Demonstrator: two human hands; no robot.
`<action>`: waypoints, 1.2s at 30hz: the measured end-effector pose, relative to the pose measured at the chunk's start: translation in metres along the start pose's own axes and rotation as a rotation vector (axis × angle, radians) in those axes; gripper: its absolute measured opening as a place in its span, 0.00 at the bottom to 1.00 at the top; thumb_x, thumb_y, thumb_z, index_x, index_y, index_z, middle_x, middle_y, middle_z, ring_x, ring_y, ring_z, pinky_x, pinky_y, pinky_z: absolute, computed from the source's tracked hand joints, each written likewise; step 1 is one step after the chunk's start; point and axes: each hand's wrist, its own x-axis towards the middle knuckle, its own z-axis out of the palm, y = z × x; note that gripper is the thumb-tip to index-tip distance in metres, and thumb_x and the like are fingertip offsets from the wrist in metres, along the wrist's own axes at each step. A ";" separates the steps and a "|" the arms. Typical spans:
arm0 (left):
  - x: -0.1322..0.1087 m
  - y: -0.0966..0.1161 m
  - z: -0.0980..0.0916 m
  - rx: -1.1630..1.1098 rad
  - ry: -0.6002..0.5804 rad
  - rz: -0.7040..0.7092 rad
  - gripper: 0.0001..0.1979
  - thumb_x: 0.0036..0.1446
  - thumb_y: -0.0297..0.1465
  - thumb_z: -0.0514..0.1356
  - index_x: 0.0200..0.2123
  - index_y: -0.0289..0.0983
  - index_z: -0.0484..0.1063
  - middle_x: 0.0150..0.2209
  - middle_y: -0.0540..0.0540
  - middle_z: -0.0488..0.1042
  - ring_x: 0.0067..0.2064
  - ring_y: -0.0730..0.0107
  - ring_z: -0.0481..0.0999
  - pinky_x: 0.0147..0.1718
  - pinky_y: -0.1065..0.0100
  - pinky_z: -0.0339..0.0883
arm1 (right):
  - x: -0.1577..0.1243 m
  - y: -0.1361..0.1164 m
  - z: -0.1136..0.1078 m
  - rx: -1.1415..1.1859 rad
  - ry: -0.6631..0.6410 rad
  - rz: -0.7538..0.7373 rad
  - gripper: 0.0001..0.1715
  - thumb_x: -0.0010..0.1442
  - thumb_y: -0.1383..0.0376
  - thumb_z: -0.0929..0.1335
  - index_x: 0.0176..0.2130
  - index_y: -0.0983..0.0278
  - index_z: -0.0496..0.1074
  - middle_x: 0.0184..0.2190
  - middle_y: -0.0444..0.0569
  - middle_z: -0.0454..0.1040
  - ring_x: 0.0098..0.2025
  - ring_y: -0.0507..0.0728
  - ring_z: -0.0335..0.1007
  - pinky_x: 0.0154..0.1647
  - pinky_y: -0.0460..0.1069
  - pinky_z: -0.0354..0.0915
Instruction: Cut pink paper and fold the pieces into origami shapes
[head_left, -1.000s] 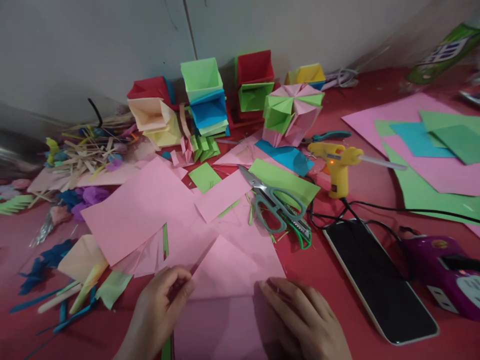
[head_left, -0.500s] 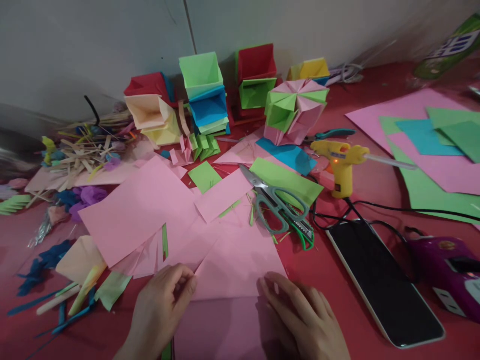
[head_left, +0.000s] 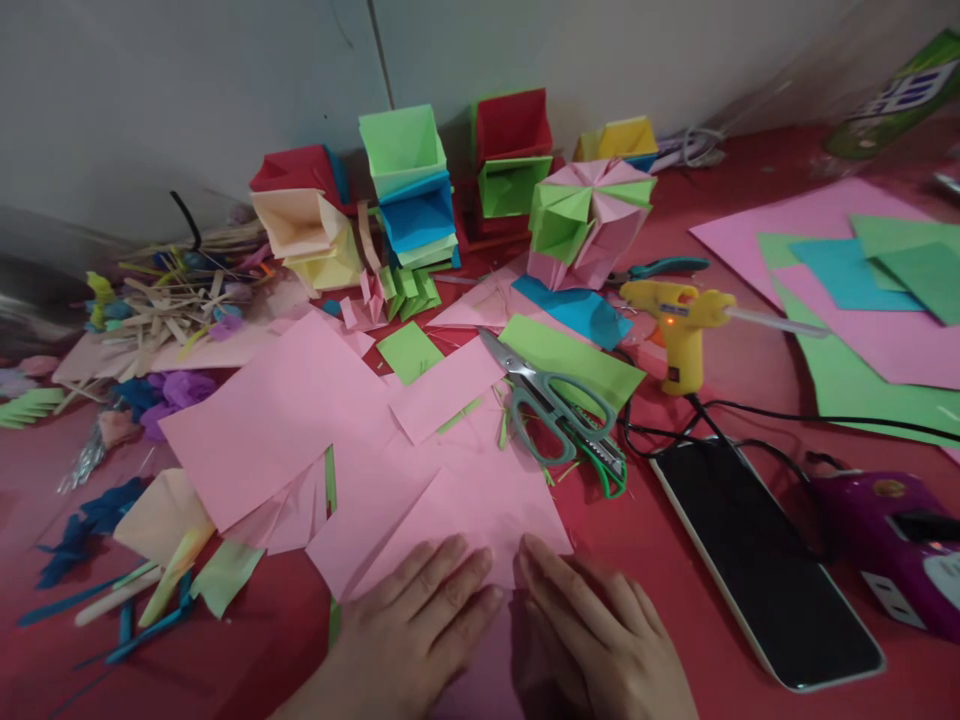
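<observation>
A pink paper sheet (head_left: pixel 480 510) with a straight edge lies in front of me, over another pink layer. My left hand (head_left: pixel 420 620) rests on it palm down, open, its fingers stretched out and slightly apart. Beside it my right hand (head_left: pixel 607 620) is closed at the sheet's right part, index finger and thumb together on the paper; the outer fingers are bent. The palm sides of both hands are hidden. Beyond the hands, grey-handled scissors (head_left: pixel 559 410) lie across a box cutter (head_left: pixel 604 450) and a light green strip (head_left: pixel 585 365).
A yellow glue gun (head_left: pixel 682 325) with its light on stands right of the scissors, its black cord trailing past a phone (head_left: pixel 765 565) and a purple power strip (head_left: pixel 885 545). Folded paper boxes (head_left: pixel 412 215) line the wall. Paper scraps and sticks (head_left: pixel 180 310) cover the left side.
My left hand has moved right and flattened from a curled shape onto the pink paper. A slanted edge of pink paper now shows left of it. My right hand has barely moved.
</observation>
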 end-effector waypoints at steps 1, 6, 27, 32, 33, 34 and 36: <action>0.001 0.002 0.004 -0.007 -0.042 -0.002 0.22 0.58 0.30 0.52 0.57 0.39 0.58 0.58 0.49 0.63 0.59 0.60 0.59 0.54 0.60 0.55 | -0.001 0.000 0.001 0.003 0.001 -0.003 0.17 0.61 0.68 0.59 0.41 0.61 0.75 0.42 0.44 0.78 0.39 0.57 0.66 0.38 0.50 0.57; -0.002 0.004 0.015 -0.070 -0.125 -0.026 0.30 0.56 0.37 0.55 0.60 0.39 0.52 0.62 0.48 0.54 0.62 0.59 0.51 0.57 0.58 0.50 | -0.003 -0.001 0.003 0.018 -0.009 0.054 0.18 0.63 0.65 0.58 0.41 0.60 0.76 0.43 0.42 0.77 0.39 0.57 0.65 0.41 0.49 0.57; -0.002 0.001 0.013 -0.075 -0.150 -0.017 0.32 0.56 0.39 0.54 0.62 0.40 0.48 0.65 0.48 0.47 0.64 0.58 0.45 0.58 0.58 0.46 | 0.001 -0.004 0.001 0.004 0.031 0.048 0.20 0.64 0.64 0.57 0.40 0.61 0.77 0.42 0.41 0.78 0.38 0.56 0.65 0.40 0.48 0.57; -0.002 0.001 0.012 -0.102 -0.162 -0.023 0.32 0.56 0.37 0.54 0.62 0.39 0.46 0.65 0.48 0.45 0.64 0.58 0.43 0.59 0.57 0.44 | -0.005 0.000 -0.001 -0.021 -0.024 -0.005 0.19 0.63 0.64 0.58 0.44 0.60 0.75 0.46 0.41 0.76 0.40 0.56 0.66 0.43 0.48 0.57; -0.002 0.000 0.011 -0.113 -0.163 -0.023 0.32 0.56 0.36 0.54 0.62 0.39 0.46 0.65 0.48 0.46 0.64 0.58 0.44 0.59 0.58 0.44 | -0.007 0.000 0.000 -0.032 -0.022 -0.012 0.19 0.62 0.64 0.58 0.45 0.59 0.74 0.46 0.42 0.76 0.42 0.57 0.66 0.43 0.49 0.57; -0.001 0.000 0.011 -0.124 -0.165 -0.023 0.32 0.57 0.36 0.54 0.62 0.39 0.47 0.65 0.48 0.46 0.64 0.58 0.44 0.59 0.58 0.44 | -0.009 0.000 0.000 -0.045 -0.014 -0.018 0.18 0.62 0.63 0.59 0.45 0.58 0.74 0.46 0.43 0.76 0.44 0.57 0.65 0.45 0.50 0.56; 0.000 -0.001 0.009 -0.139 -0.160 -0.028 0.31 0.57 0.36 0.53 0.62 0.38 0.48 0.65 0.48 0.47 0.64 0.58 0.45 0.60 0.58 0.43 | -0.012 -0.001 0.003 -0.062 0.013 -0.037 0.16 0.61 0.61 0.61 0.45 0.55 0.73 0.45 0.42 0.76 0.49 0.58 0.63 0.50 0.51 0.54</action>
